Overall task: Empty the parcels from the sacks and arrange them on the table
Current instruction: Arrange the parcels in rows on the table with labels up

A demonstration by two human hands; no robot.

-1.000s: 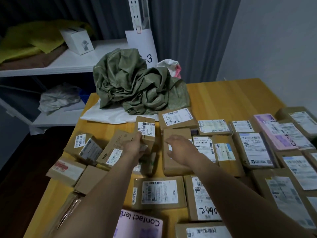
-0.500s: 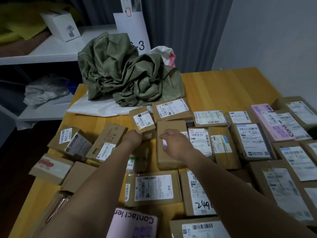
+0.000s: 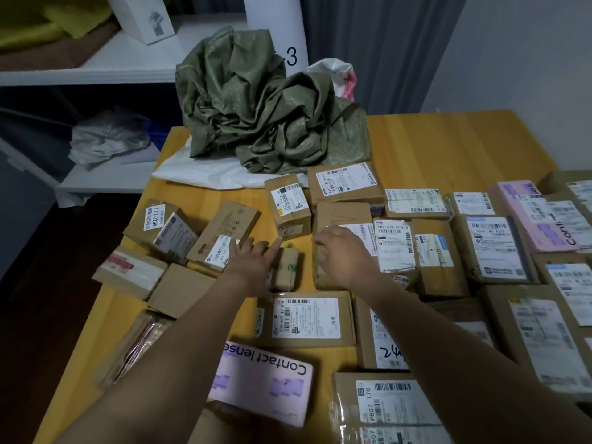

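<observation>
Your left hand (image 3: 253,257) is reaching flat, fingers straight, holding nothing. The small taped carton (image 3: 290,206) is lying on the table (image 3: 448,139) just beyond its fingertips, long axis pointing away from you. Your right hand (image 3: 342,251) is resting curled on the flat brown parcel (image 3: 339,216) beside it, and I cannot tell whether it's gripping. The pink box (image 3: 266,386) is showing "Contact lense".

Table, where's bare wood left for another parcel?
Widest bare wood: the far right corner of the table, between the green sack and the back parcel row. A narrow strip runs along the left front edge. Centre and right are packed.
</observation>
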